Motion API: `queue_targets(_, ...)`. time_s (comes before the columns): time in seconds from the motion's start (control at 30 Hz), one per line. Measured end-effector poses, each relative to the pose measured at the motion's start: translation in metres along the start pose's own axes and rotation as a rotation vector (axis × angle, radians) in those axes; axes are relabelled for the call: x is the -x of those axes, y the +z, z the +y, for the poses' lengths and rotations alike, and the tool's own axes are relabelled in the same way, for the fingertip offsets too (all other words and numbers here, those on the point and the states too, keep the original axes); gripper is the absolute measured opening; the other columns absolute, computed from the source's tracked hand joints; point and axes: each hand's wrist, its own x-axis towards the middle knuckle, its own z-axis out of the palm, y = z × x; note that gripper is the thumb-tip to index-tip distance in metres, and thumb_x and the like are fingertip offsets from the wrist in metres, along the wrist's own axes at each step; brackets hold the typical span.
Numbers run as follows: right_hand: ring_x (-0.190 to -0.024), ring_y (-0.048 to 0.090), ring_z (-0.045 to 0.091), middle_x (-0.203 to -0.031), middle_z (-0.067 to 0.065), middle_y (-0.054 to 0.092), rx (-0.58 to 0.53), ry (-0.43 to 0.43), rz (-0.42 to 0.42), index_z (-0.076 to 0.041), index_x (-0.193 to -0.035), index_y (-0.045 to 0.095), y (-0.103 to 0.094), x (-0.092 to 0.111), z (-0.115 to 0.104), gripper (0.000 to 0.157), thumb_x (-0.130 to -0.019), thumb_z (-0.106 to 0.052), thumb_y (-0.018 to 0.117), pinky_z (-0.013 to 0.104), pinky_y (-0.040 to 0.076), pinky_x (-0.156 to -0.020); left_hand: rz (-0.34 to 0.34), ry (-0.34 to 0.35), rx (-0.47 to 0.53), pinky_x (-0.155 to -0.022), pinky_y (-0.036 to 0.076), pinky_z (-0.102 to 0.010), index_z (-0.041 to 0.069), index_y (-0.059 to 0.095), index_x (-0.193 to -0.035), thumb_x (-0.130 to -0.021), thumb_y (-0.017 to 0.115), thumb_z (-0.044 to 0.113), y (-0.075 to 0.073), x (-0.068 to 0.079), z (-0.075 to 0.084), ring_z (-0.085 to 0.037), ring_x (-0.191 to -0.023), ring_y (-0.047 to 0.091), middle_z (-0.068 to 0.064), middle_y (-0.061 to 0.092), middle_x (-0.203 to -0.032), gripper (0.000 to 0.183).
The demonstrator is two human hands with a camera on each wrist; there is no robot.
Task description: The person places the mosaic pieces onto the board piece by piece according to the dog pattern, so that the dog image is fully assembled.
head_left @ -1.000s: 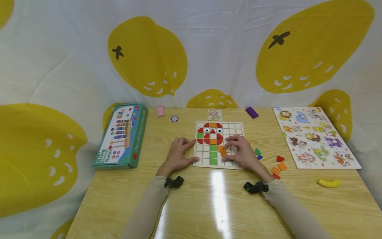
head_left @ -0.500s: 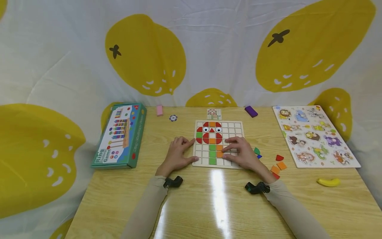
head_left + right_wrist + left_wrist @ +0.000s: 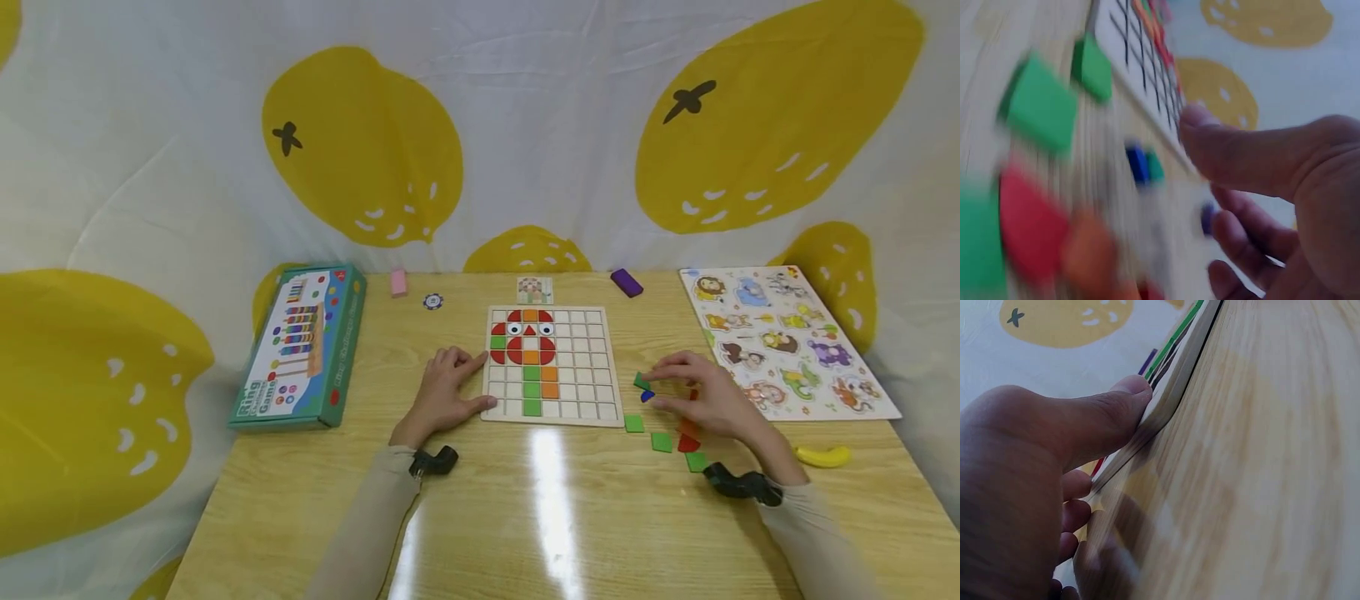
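Observation:
A wooden grid board [image 3: 585, 375] holds red, orange and green tiles and two round eyes, forming part of a parrot-like picture. At its left edge rests my left hand [image 3: 442, 396], thumb and index finger spread apart along the rim; the left wrist view shows the thumb [image 3: 1116, 409] against the board's edge. An orange square tile [image 3: 550, 390] lies flat in the grid beside the green column. My right hand [image 3: 708, 396] is over the loose tiles, its fingers apart with nothing between them. Close to its fingertips are a green tile [image 3: 642, 381] and a blue tile [image 3: 647, 397].
Loose green squares [image 3: 662, 442] and a red tile [image 3: 687, 443] lie below the right hand. An animal puzzle board [image 3: 795, 342] and toy banana [image 3: 823, 456] are farther right. A game box [image 3: 300, 350] stands left. Behind the grid are a picture card [image 3: 535, 291] and purple block [image 3: 626, 282].
My right hand has let go of the orange square, which now lies in the grid, and has moved right to the loose tiles. My left hand has stayed at the board's edge.

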Motion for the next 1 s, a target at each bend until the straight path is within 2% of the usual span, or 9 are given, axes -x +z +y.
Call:
queue_targets(0.1,-0.098,0.053,0.013,-0.110,-0.002,0.061,0.053,0.019,-0.060,-0.020,-0.108,0.076,-0.020,0.024,0.014,0.033,-0.077,-0.017,0.085,0.029,0.043,-0.076,0.006,-0.010,-0.005,-0.089,0.031,-0.039,0.027,0.049,-0.147,-0.078,0.072,0.064,0.000,0.002,-0.001,-0.018,-0.103,0.036,0.001,0.046,-0.112,0.081)
queue_targets(0.23,-0.095,0.052,0.006,-0.105,-0.007,0.060,0.087,-0.015,-0.120,-0.026,-0.105,0.078,-0.024,0.039,0.021,0.032,-0.075,-0.016,0.086,0.026,0.043,-0.078,0.012,-0.005,-0.002,-0.089,0.030,-0.039,0.027,0.049,-0.147,-0.079,0.072,0.063,0.000,0.003,-0.002,-0.018,-0.103,0.036,0.001,0.046,-0.112,0.081)
queue_targets(0.37,-0.092,0.053,0.007,-0.099,-0.010,0.060,0.129,-0.031,-0.124,-0.030,-0.097,0.078,-0.018,0.040,0.021,0.030,-0.073,-0.014,0.087,0.029,0.045,-0.077,0.011,0.003,0.001,-0.089,0.030,-0.038,0.027,0.048,-0.148,-0.079,0.072,0.064,0.001,0.003,-0.002,-0.018,-0.102,0.036,0.001,0.045,-0.112,0.081)
queue_targets(0.47,-0.089,0.056,0.007,-0.095,-0.013,0.061,0.156,-0.008,-0.105,-0.031,-0.091,0.075,-0.015,0.038,0.022,0.030,-0.071,-0.012,0.088,0.031,0.047,-0.077,0.011,0.004,0.001,-0.089,0.030,-0.038,0.027,0.048,-0.147,-0.079,0.071,0.064,0.002,0.002,-0.002,-0.018,-0.102,0.036,0.002,0.045,-0.111,0.081)
queue_targets(0.53,-0.083,0.057,0.004,-0.089,-0.015,0.062,0.139,0.022,-0.103,-0.029,-0.089,0.071,-0.014,0.035,0.022,0.028,-0.074,-0.012,0.087,0.029,0.048,-0.073,0.012,0.004,0.003,-0.088,0.030,-0.038,0.027,0.049,-0.147,-0.079,0.071,0.065,0.002,0.002,-0.002,-0.018,-0.102,0.036,0.002,0.045,-0.111,0.081)
queue_targets(0.67,-0.069,0.055,0.003,-0.079,-0.011,0.062,0.024,0.058,-0.054,-0.020,-0.096,0.067,-0.012,0.022,0.020,0.018,-0.084,-0.013,0.079,0.024,0.044,-0.062,0.013,0.006,0.006,-0.089,0.030,-0.038,0.026,0.049,-0.147,-0.079,0.071,0.065,0.001,0.001,-0.001,-0.017,-0.102,0.036,0.002,0.045,-0.111,0.081)
queue_targets(0.8,-0.065,0.057,0.018,-0.080,0.005,0.064,-0.169,0.095,0.022,-0.011,-0.111,0.065,-0.008,-0.005,-0.002,0.020,-0.091,-0.008,0.070,0.025,0.044,-0.059,0.003,0.000,-0.001,-0.089,0.030,-0.038,0.026,0.048,-0.148,-0.079,0.071,0.064,0.000,0.001,-0.001,-0.018,-0.103,0.036,0.002,0.045,-0.112,0.081)
queue_targets(0.9,-0.068,0.058,0.025,-0.084,0.012,0.065,-0.319,0.119,0.069,-0.008,-0.113,0.066,0.005,-0.030,-0.015,0.023,-0.090,-0.006,0.070,0.025,0.045,-0.060,0.004,-0.001,-0.006,-0.090,0.030,-0.038,0.027,0.048,-0.148,-0.079,0.071,0.064,0.000,0.001,-0.001,-0.018,-0.103,0.036,0.002,0.045,-0.112,0.082)
queue_targets(1.0,-0.076,0.058,0.023,-0.090,0.009,0.065,-0.374,0.125,0.084,-0.009,-0.109,0.068,0.027,-0.050,-0.018,0.026,-0.086,-0.014,0.078,0.025,0.045,-0.063,0.010,0.007,-0.002,-0.089,0.030,-0.038,0.027,0.049,-0.147,-0.079,0.071,0.065,0.001,0.000,-0.001,-0.018,-0.102,0.036,0.002,0.045,-0.111,0.081)
